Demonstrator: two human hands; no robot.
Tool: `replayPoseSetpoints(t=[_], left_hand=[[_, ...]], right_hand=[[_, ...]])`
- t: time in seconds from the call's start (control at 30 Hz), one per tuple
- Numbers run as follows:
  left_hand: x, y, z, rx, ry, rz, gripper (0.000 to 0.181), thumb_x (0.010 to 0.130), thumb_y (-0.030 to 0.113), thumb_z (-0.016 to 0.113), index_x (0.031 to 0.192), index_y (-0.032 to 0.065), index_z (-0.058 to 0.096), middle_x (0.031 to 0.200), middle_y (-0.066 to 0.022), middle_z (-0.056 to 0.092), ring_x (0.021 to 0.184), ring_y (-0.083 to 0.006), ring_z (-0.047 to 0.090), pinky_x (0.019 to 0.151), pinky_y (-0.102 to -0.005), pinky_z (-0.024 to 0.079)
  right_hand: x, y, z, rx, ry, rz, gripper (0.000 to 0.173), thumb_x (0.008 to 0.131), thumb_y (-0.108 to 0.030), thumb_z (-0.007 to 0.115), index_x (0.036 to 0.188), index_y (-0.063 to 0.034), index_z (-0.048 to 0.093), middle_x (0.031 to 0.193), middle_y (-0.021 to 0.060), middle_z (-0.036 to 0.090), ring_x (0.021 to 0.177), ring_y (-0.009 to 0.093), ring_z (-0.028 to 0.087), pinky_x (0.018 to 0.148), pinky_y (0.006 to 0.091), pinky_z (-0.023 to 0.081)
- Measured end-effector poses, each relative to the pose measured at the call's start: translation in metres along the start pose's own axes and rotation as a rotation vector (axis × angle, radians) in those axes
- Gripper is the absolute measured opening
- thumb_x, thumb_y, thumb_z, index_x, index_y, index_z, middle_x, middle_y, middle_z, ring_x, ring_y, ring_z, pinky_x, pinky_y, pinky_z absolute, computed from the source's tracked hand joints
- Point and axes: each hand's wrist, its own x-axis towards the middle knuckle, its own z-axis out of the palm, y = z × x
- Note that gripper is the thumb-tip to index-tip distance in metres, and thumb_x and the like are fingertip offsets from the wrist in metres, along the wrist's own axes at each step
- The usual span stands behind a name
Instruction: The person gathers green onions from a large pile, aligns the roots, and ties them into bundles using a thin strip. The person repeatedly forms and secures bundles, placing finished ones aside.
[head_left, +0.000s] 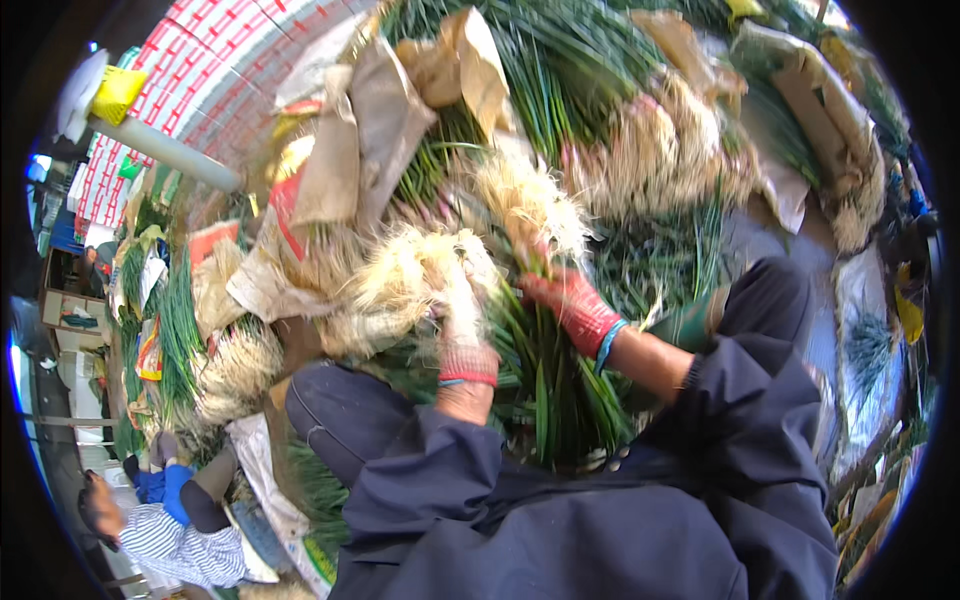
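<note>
My right hand (574, 304), in a red work glove, grips a bunch of green onions. The bunch's pale shaggy roots (536, 206) point away from me, and its green leaves (551, 375) hang down between my knees. My left hand (463, 322) wears a pale glove with a red cuff. It reaches into a heap of cream-coloured onion roots (397, 277). Its fingers blend with the roots and blur, so whether they hold any is unclear. Beyond my hands lies a large pile of green onions, roots (652, 150) towards me.
Brown sacking (390, 120) partly covers the onions ahead. More root-ended bundles (236, 367) stand at left. A person in a striped top (180, 544) sits at lower left. A grey pole (169, 154) juts in at upper left. Loose green leaves (652, 255) lie by my right knee.
</note>
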Motion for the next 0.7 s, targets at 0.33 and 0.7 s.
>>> replayPoseSetpoints(t=[0.33, 0.7], left_hand=[[-0.011, -0.003, -0.009, -0.36, -0.071, -0.13, 0.043, 0.088, 0.021, 0.069, 0.125, 0.0032, 0.057, 0.121, -0.01, 0.061, 0.111, -0.0242, 0.058, 0.098, -0.0423, 0.047], [0.011, 0.034, 0.004, -0.076, -0.775, 0.078, 0.096, 0.064, 0.016, 0.084, 0.143, 0.0013, 0.032, 0.13, -0.0151, 0.055, 0.121, -0.0328, 0.054, 0.109, -0.0433, 0.039]], right_hand=[[0.014, 0.025, -0.01, 0.331, -0.256, -0.031, 0.044, 0.098, -0.028, 0.057, 0.131, -0.0001, 0.053, 0.115, 0.0012, 0.063, 0.103, 0.007, 0.055, 0.093, 0.025, 0.044], [0.004, -0.006, -0.016, -0.435, -0.656, -0.352, 0.054, 0.099, -0.043, 0.05, 0.131, 0.001, 0.052, 0.116, 0.009, 0.062, 0.111, 0.013, 0.054, 0.097, 0.0281, 0.042]])
